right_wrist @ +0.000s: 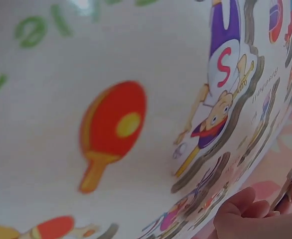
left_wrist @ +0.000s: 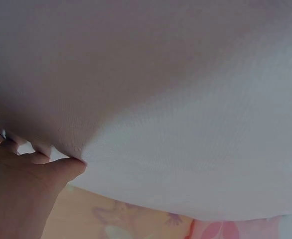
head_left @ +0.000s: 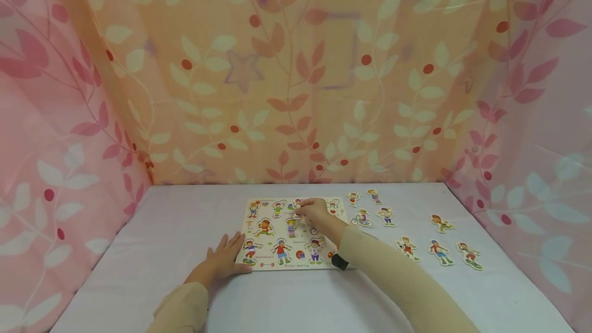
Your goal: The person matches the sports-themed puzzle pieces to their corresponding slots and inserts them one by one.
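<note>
My right hand is over the top row of a white puzzle board printed with sports figures. Between thumb and fingers it pinches a thin figure-shaped puzzle piece, seen nearly edge-on in the right wrist view; its picture is mostly hidden. My left hand lies with spread fingers along the board's left edge, the thumb at the near left corner. In the left wrist view, that hand appears at the lower left beside white cloth. Raised figures fill the board, among them a child in an S shirt.
Several loose puzzle pieces lie right of the board, including a cyclist, a footballer and a skateboarder. A white cloth covers the table. Leaf-patterned curtains enclose the back and sides.
</note>
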`<state>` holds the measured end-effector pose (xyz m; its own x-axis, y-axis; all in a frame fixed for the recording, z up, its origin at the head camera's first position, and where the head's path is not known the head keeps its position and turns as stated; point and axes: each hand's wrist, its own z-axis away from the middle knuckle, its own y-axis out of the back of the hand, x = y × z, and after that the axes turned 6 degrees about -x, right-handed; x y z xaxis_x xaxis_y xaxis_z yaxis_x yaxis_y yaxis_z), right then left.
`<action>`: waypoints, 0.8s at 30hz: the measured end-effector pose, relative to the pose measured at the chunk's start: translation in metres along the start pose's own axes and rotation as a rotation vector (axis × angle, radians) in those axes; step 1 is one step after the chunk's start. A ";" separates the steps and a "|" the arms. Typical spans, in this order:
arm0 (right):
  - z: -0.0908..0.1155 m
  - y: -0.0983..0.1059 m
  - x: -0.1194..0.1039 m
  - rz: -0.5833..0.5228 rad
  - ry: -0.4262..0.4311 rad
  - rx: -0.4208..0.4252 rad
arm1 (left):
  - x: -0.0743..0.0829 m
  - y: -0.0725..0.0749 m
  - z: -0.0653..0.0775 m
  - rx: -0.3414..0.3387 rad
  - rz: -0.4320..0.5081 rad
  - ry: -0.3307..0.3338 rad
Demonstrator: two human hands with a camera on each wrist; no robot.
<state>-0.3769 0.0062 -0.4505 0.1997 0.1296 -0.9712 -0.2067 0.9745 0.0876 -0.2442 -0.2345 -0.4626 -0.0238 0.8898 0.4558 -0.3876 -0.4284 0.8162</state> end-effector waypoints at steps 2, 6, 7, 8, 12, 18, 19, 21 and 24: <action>-0.004 -0.005 0.000 -0.014 0.002 -0.004 | -0.001 0.000 -0.001 0.003 -0.006 0.005; -0.013 -0.013 0.000 0.003 -0.002 -0.001 | -0.002 0.001 -0.002 0.007 -0.007 0.008; -0.014 -0.016 0.000 0.007 -0.007 -0.003 | -0.002 0.001 -0.002 0.007 -0.007 0.008; -0.015 -0.018 0.000 0.007 -0.007 -0.008 | -0.002 0.002 -0.001 0.007 -0.007 0.006; -0.017 -0.025 -0.002 -0.010 0.008 -0.040 | 0.000 0.004 0.001 0.003 0.001 0.004; -0.017 -0.035 -0.006 0.014 -0.022 -0.016 | 0.003 0.004 0.005 0.011 0.018 -0.015; -0.018 -0.037 -0.006 0.010 -0.030 -0.011 | 0.003 0.004 0.005 0.014 0.017 -0.016; -0.021 -0.039 -0.004 0.005 -0.039 -0.004 | 0.003 0.002 0.005 0.018 0.014 -0.018; -0.023 -0.044 -0.003 0.018 -0.042 -0.003 | 0.002 0.000 0.005 0.024 0.022 -0.015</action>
<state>-0.3905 -0.0409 -0.4564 0.2358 0.1546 -0.9594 -0.2132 0.9714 0.1041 -0.2402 -0.2336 -0.4598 -0.0183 0.8777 0.4789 -0.3653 -0.4517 0.8139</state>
